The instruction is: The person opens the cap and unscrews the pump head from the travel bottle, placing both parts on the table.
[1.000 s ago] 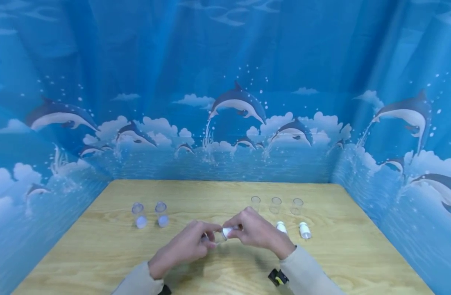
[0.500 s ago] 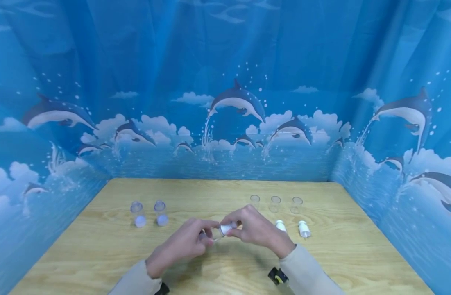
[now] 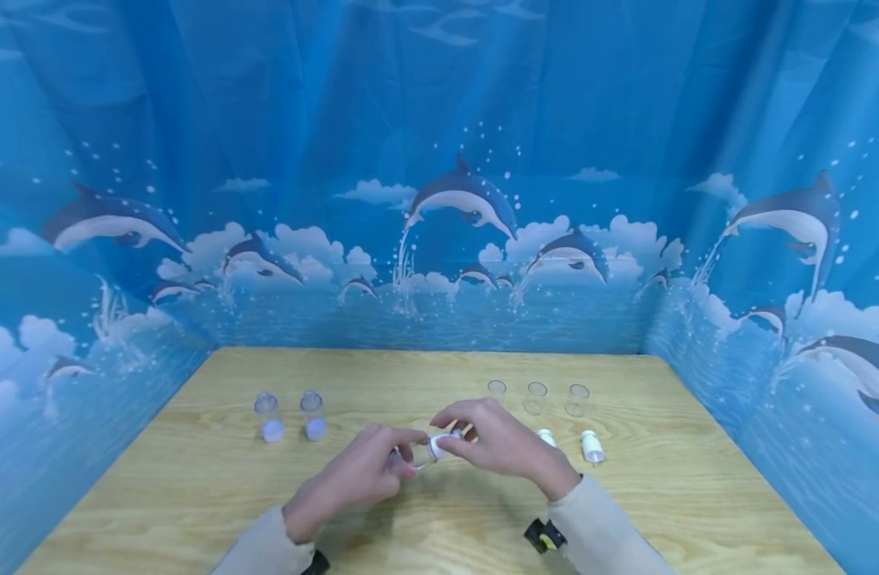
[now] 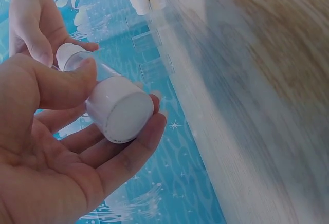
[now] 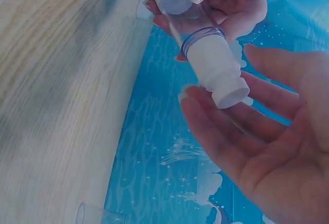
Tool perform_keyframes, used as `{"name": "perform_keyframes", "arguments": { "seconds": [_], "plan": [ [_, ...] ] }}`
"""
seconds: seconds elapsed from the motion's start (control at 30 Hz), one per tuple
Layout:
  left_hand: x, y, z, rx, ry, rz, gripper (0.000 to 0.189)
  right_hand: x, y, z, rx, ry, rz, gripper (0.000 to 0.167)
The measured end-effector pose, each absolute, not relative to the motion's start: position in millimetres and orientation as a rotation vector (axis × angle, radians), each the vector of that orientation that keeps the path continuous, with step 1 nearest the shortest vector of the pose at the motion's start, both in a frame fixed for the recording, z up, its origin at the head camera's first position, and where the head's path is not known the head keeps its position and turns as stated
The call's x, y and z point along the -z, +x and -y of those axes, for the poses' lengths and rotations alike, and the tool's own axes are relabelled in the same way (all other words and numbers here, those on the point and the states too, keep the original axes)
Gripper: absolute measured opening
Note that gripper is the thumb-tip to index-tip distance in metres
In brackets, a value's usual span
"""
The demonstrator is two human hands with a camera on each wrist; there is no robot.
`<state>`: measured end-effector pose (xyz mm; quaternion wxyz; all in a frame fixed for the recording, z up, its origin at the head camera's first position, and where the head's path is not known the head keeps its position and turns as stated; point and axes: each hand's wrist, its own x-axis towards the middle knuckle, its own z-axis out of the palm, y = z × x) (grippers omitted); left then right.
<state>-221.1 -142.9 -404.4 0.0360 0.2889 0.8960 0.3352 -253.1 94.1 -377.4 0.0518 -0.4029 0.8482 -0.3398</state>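
Observation:
My left hand (image 3: 363, 471) grips a small clear bottle (image 4: 108, 72) with a white base, thumb on one side and fingers on the other. The bottle is tilted above the table. A white pump top (image 5: 212, 62) sits at the bottle's mouth, against the purplish rim. Around that top is my right hand (image 3: 492, 439), its fingers (image 5: 211, 126) loosely bent behind the narrow end. In the right wrist view the right thumb stands apart from the top.
Two clear bottles (image 3: 313, 407) with white bottoms stand at the left of the wooden table (image 3: 195, 487). On the right are three clear caps (image 3: 537, 398) in a row and two white pump tops (image 3: 592, 447). A blue dolphin curtain (image 3: 324, 144) surrounds the table.
My right hand has loosened its pinch on the white pump top, its fingers spreading and shifting slightly right. The left hand keeps its grip on the bottle.

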Motion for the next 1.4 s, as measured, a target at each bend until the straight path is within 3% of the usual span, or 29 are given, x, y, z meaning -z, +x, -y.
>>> {"name": "perform_keyframes", "arguments": {
  "seconds": [1.4],
  "plan": [
    [404.7,-221.1,142.7,-1.019,0.878,-2.743,0.048,381.6,-254.5,-92.0,1.044,-1.204,-2.555,0.02]
  ]
}}
